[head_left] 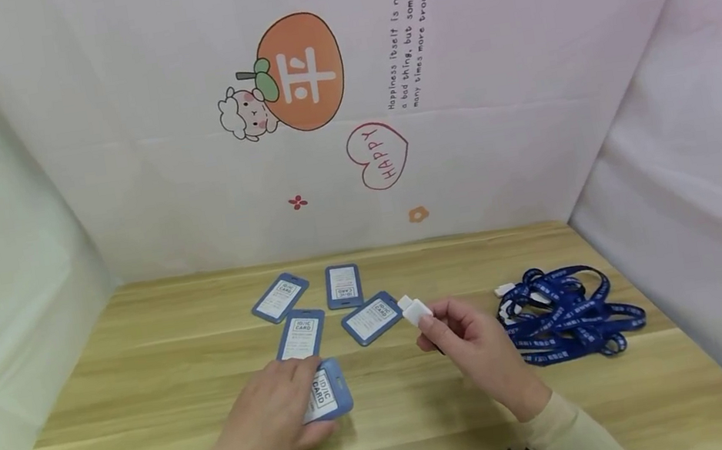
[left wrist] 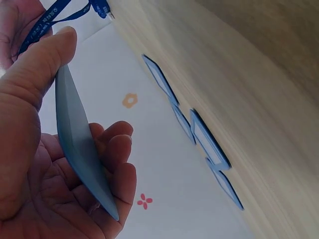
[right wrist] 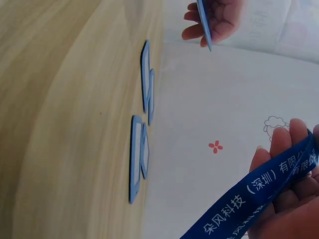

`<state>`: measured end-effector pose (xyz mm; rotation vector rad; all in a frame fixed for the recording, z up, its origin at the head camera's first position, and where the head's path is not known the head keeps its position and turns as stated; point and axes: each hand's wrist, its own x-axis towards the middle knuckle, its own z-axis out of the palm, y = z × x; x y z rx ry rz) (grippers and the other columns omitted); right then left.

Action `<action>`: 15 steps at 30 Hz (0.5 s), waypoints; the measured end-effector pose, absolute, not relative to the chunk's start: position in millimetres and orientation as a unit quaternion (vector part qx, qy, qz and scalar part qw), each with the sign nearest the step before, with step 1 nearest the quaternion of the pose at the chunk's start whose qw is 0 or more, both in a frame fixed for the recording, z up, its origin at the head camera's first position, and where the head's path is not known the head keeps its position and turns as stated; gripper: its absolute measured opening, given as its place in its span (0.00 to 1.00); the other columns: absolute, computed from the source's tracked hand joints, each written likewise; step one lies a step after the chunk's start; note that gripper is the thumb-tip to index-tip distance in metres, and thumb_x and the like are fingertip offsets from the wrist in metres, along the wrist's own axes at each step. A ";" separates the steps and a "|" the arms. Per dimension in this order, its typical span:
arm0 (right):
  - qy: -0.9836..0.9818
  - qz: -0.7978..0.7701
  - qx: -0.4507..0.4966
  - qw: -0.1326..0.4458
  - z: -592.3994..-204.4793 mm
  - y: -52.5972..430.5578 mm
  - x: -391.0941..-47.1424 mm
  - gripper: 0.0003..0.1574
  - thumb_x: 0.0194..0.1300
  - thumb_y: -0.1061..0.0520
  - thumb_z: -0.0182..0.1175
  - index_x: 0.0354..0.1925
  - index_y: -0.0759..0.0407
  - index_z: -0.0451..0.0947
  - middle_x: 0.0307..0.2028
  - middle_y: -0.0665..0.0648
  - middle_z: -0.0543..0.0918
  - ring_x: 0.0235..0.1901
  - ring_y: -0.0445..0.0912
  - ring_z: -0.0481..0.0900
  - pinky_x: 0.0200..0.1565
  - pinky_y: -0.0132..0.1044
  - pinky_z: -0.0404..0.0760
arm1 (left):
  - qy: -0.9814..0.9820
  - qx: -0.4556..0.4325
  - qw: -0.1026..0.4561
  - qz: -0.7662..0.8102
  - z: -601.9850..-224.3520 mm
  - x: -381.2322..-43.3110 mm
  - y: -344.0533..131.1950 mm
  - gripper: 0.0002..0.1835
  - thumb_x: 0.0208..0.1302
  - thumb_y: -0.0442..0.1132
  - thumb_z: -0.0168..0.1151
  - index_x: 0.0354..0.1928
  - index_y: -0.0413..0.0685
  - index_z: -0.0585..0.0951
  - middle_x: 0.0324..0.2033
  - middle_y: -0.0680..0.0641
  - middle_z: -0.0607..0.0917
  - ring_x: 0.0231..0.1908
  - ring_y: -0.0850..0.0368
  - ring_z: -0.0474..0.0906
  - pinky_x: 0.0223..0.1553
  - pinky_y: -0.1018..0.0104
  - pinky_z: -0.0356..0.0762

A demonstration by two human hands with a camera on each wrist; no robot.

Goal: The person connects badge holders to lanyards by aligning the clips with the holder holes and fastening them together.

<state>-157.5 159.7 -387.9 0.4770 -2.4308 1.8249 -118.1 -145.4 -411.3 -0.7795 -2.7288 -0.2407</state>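
Observation:
My left hand point(head_left: 261, 426) holds a blue ID card holder point(head_left: 330, 391) above the table; in the left wrist view the holder point(left wrist: 82, 144) is seen nearly edge-on between thumb and fingers. The right hand point(head_left: 478, 351) pinches a white plastic clip point(head_left: 417, 311) at the end of a lanyard. In the right wrist view, that blue lanyard point(right wrist: 249, 196) with white lettering runs across the fingers. The holder and the white clip are apart.
Several blue ID card holders lie on the wooden table point(head_left: 146, 381), among them one holder point(head_left: 344, 287) at the back and another holder point(head_left: 371, 318) near the right hand. A heap of blue lanyards point(head_left: 567, 318) lies at the right. A printed white cloth point(head_left: 206, 217) stands behind.

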 end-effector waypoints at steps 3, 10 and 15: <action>-0.791 0.590 0.161 0.030 -391.6 158.4 -156.9 0.12 0.79 0.52 0.59 0.48 0.61 0.82 0.35 0.58 0.87 0.35 0.45 0.88 0.43 0.36 0.90 | -0.947 -0.273 0.147 -0.085 -411.2 -118.0 -143.9 0.41 0.53 0.61 0.79 0.60 0.39 0.78 0.47 0.43 0.87 0.44 0.51 0.82 0.49 0.53 0.85; -0.795 0.587 0.151 0.007 -398.1 153.1 -153.8 0.12 0.78 0.51 0.60 0.46 0.59 0.82 0.33 0.56 0.87 0.34 0.46 0.87 0.41 0.38 0.90 | -0.946 -0.277 0.146 -0.085 -409.2 -116.4 -140.1 0.41 0.53 0.62 0.78 0.60 0.39 0.78 0.48 0.43 0.87 0.44 0.51 0.81 0.51 0.52 0.84; -0.801 0.581 0.146 -0.012 -402.1 149.3 -152.3 0.12 0.78 0.50 0.61 0.44 0.57 0.82 0.32 0.56 0.86 0.34 0.47 0.87 0.39 0.38 0.89 | -0.941 -0.284 0.161 -0.085 -408.3 -115.1 -137.5 0.41 0.53 0.62 0.78 0.59 0.41 0.78 0.47 0.44 0.87 0.44 0.52 0.81 0.49 0.53 0.84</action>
